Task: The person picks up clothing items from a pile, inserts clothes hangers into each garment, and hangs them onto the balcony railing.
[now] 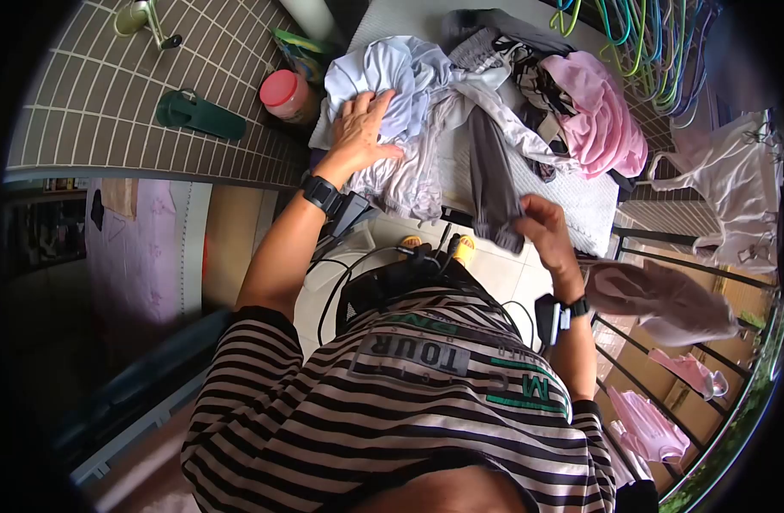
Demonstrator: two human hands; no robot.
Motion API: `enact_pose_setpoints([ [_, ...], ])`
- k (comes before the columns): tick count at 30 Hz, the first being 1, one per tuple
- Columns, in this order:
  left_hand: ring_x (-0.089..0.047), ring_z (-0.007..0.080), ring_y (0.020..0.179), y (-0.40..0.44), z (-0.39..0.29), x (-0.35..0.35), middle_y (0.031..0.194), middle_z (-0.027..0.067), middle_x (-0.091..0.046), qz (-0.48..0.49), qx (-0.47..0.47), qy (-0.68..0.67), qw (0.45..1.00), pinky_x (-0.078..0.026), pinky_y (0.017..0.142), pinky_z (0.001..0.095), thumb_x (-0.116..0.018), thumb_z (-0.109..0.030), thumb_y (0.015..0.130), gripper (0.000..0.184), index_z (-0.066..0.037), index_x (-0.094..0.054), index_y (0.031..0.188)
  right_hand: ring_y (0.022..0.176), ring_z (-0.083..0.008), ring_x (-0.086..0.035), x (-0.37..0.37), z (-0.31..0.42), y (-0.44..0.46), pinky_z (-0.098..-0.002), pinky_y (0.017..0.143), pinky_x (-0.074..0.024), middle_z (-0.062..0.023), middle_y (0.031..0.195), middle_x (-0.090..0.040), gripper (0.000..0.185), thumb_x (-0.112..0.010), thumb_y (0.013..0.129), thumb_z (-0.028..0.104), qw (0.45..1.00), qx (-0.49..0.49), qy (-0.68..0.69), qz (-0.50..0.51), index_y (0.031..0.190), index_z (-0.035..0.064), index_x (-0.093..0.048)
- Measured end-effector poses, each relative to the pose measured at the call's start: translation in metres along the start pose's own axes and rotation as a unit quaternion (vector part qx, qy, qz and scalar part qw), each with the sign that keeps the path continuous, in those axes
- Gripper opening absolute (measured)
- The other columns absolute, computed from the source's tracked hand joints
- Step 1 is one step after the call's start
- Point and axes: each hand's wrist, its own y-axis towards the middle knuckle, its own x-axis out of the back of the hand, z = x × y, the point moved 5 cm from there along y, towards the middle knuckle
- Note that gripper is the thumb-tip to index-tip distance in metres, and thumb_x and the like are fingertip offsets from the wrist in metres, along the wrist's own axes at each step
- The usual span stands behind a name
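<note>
My left hand (360, 132) lies with fingers spread on a crumpled light blue garment (383, 68), touching a pale patterned garment (413, 175) below it. On the right, my right hand (548, 232) pinches the lower end of a dark grey garment (495, 184). Its long narrow part, a sleeve or a leg, hangs over the front edge of a white textured surface (571, 201). A pale strip of cloth (516, 120) crosses over the grey one. Further right are a bunched pink garment (593, 111) and a black-and-white patterned cloth (533, 81).
A jar with a pink lid (279, 89) stands left of the clothes, against a tiled wall with a green holder (200, 115). Colored hangers (657, 60) hang at upper right. A white camisole (721, 188) and other laundry hang by the railing on the right.
</note>
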Motion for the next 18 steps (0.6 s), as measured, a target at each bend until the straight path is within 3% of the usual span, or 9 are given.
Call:
enact_pose_setpoints([
  [1,-0.042,0.0381,0.117,0.001,0.003,-0.002,0.132,0.0143,-0.042,-0.010,-0.002,-0.004,1.000,-0.038,0.098,0.0467,-0.086,-0.035,0.054,0.102,-0.020,-0.036,0.142,0.071,-0.0079,-0.054,0.007,-0.010,-0.006,-0.0242,0.063,-0.0439,0.0024,0.077,-0.059,0.014,-0.062,0.076,0.002,0.997,-0.046,-0.054,0.012,0.089,-0.0016,-0.061],
  [2,-0.041,0.0368,0.118,0.000,0.005,-0.004,0.132,0.0119,-0.042,-0.019,-0.003,-0.009,1.000,-0.038,0.097,0.0476,-0.086,-0.036,0.054,0.101,-0.022,-0.038,0.141,0.068,-0.0086,-0.055,0.012,-0.010,-0.008,-0.0249,0.060,-0.0432,-0.0005,0.075,-0.060,0.013,-0.064,0.076,0.004,0.961,-0.016,-0.274,0.028,0.087,-0.0032,-0.062],
  [5,-0.042,0.0366,0.117,0.000,0.009,-0.008,0.132,0.0122,-0.042,-0.022,0.002,-0.014,1.000,-0.037,0.098,0.0467,-0.085,-0.037,0.056,0.099,-0.023,-0.038,0.141,0.065,-0.0108,-0.056,0.016,0.002,-0.006,-0.0266,0.058,-0.0437,-0.0052,0.074,-0.062,0.015,-0.068,0.077,0.009,0.927,0.039,-0.373,0.007,0.087,-0.0021,-0.064],
  [6,-0.043,0.0363,0.116,0.000,0.009,-0.006,0.130,0.0125,-0.044,-0.028,-0.003,-0.023,0.999,-0.037,0.099,0.0457,-0.083,-0.036,0.059,0.093,-0.023,-0.040,0.140,0.061,-0.0226,-0.058,0.015,0.016,-0.001,-0.0324,0.060,-0.0472,-0.0141,0.082,-0.065,0.018,-0.071,0.075,0.015,0.934,0.085,-0.339,-0.076,0.085,0.0000,-0.067],
  [9,-0.044,0.0366,0.115,0.005,0.020,-0.009,0.128,0.0124,-0.046,-0.051,-0.023,-0.055,0.997,-0.037,0.099,0.0447,-0.081,-0.036,0.063,0.085,-0.023,-0.043,0.138,0.064,-0.0262,-0.060,0.009,0.055,0.025,-0.0355,0.063,-0.0491,-0.0170,0.091,-0.066,0.026,-0.070,0.076,0.015,0.894,0.195,-0.346,-0.209,0.098,0.0014,-0.066],
  [12,-0.046,0.0346,0.117,0.012,0.035,-0.010,0.123,0.0153,-0.050,-0.046,-0.021,-0.136,0.989,-0.037,0.103,0.0400,-0.069,-0.021,0.079,0.061,-0.017,-0.049,0.135,0.069,-0.0286,-0.064,0.000,0.050,0.058,-0.0371,0.067,-0.0500,-0.0194,0.090,-0.067,0.033,-0.070,0.077,0.015,0.876,0.236,-0.349,-0.233,0.106,0.0010,-0.064],
  [14,-0.051,0.0271,0.116,0.017,0.050,-0.016,0.121,0.0135,-0.055,-0.066,-0.013,-0.183,0.981,-0.038,0.101,0.0342,-0.060,-0.014,0.087,0.046,-0.013,-0.052,0.132,0.072,-0.0294,-0.065,0.000,0.032,0.070,-0.0368,0.067,-0.0503,-0.0205,0.087,-0.067,0.032,-0.069,0.078,0.016,0.886,0.192,-0.375,-0.196,0.106,0.0007,-0.065],
  [16,-0.049,0.0312,0.118,0.022,0.071,-0.031,0.124,0.0153,-0.054,-0.062,0.030,-0.298,0.952,-0.038,0.102,0.0376,-0.058,-0.016,0.089,0.043,-0.011,-0.053,0.131,0.075,-0.0294,-0.068,0.000,0.027,0.067,-0.0361,0.067,-0.0504,-0.0213,0.079,-0.066,0.030,-0.069,0.079,0.018,0.911,0.156,-0.322,-0.203,0.103,-0.0003,-0.066],
  [18,-0.053,0.0309,0.116,0.018,0.072,-0.027,0.124,0.0161,-0.056,-0.067,0.064,-0.362,0.928,-0.042,0.098,0.0376,-0.055,-0.018,0.092,0.039,-0.006,-0.053,0.129,0.068,-0.0199,-0.065,0.001,0.031,0.048,-0.0328,0.062,-0.0488,-0.0164,0.076,-0.067,0.025,-0.067,0.083,0.018,0.923,0.150,-0.270,-0.229,0.099,-0.0018,-0.067],
])
